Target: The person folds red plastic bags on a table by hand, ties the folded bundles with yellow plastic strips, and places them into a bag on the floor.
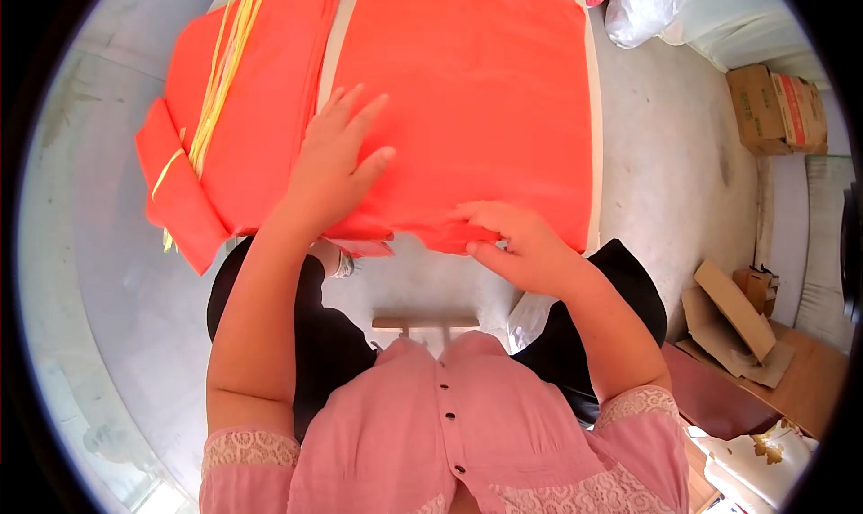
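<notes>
A large red sheet (476, 91), thin and smooth like plastic film or cloth, lies spread over the table in front of me. My left hand (340, 150) rests on its left part, palm down with the fingers spread. At the near edge, my right hand (517, 240) has the sheet's border between thumb and fingers. That edge hangs slightly crumpled beyond the tabletop. To the left is a stack of folded red sheets (261, 100), with a bundle of yellow strips (225, 82) across it. A folded red bundle (180, 186) tied with a yellow strip lies at the stack's near left corner.
A cardboard box (778, 109) stands on the right by the wall. Flattened cardboard (733, 325) and a smaller box (757, 289) lie nearer on that side. A clear plastic bag (643, 10) is beyond the table's far right corner. My knees are below the table edge.
</notes>
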Demonstrator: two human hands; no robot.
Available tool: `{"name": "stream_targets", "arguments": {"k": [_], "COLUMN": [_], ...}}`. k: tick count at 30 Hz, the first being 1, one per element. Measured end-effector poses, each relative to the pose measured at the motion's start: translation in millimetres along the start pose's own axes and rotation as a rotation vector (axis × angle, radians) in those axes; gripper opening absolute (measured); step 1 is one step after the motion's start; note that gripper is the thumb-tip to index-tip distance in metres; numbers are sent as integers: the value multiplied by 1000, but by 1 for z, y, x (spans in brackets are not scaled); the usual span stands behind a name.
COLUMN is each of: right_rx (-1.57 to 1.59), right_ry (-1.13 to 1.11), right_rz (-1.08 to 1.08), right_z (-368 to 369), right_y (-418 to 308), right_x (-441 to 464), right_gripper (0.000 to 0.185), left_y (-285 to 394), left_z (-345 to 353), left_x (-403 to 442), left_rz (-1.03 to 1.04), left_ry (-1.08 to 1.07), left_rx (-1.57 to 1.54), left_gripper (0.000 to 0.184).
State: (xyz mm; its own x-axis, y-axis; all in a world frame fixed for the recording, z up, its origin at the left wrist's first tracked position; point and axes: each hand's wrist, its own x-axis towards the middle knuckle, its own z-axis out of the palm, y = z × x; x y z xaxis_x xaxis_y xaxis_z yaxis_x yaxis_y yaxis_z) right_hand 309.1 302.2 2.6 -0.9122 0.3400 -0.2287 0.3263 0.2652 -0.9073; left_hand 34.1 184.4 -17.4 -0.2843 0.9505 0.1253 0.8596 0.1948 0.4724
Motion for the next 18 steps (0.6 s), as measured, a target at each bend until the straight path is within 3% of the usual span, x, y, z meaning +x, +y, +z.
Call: {"name": "stream_targets", "arguments": {"k": [3, 6, 12, 18], "right_rx": [215, 339, 594, 669], "right_ry": [20, 44, 164, 236], "right_rz": [211, 415, 471, 408], "right_z": [-3, -15, -19, -16], "right_y": [-4, -16, -21, 9], "right_x": [4, 4, 5, 10], "right_gripper": [25, 29, 34, 40], "left_y": [-18, -33, -23, 0], "left_z": [-6, -18, -44, -43], "left_x": [-9, -23, -55, -66], "left_rz": [-75, -382, -613, -669], "left_ry": [168, 205, -46, -78], "left_rx": [-223, -565, -798, -1027], "left_gripper": [50, 43, 47, 59]}}
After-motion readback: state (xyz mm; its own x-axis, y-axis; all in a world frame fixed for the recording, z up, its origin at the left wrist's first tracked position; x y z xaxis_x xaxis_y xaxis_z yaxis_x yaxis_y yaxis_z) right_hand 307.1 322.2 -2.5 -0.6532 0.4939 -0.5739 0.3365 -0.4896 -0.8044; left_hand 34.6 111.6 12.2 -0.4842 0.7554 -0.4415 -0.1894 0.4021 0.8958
